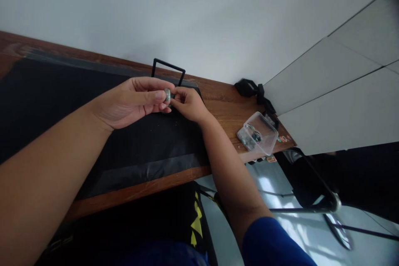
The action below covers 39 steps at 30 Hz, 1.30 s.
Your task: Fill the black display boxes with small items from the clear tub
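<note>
In the head view, my left hand pinches a small pale-green ring between thumb and fingers, above the black mat. My right hand is closed just right of it, thumb and index finger bent together close to the ring. What sits between those right fingertips is hidden. Behind both hands rises a thin black rectangular frame, its lower part covered by the hands. Under the hands lies the black mat, taped along its edges, with a few tiny specks on it.
A clear plastic box with small dark and greenish pieces stands right on the wooden table. Behind it are black angular objects by the wall. Several small coloured items lie near the table's right end. A metal-framed chair is at the lower right.
</note>
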Available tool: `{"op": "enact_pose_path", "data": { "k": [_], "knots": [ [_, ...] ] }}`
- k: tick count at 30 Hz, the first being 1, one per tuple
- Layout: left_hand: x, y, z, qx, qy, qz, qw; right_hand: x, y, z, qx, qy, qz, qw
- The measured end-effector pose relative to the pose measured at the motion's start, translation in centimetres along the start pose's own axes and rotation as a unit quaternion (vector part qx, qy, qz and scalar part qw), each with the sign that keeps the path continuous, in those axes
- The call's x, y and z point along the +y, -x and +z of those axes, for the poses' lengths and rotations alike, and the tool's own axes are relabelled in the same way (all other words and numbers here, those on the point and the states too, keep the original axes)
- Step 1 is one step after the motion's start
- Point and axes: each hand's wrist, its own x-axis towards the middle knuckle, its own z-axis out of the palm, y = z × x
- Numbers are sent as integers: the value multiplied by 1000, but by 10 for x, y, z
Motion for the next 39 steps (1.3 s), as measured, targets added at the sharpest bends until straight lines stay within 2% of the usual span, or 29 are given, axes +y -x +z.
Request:
{"op": "enact_pose_path", "data": {
  "k": [8,12,25,39],
  "knots": [
    [-1,-1,-1,0,-42,-18,999,-1,0,0,-1,-4,-1,1000],
    [-1,-2,-2,-3,-97,-4,995,-4,1,-1,-9,-1,4,1000],
    [2,1,1,-69,-167,-32,983,-2,1,-1,-15,-19,1,1000],
    [4,2,3,-54,-170,-24,984,-4,3,0,-9,-16,1,1000]
  ]
}}
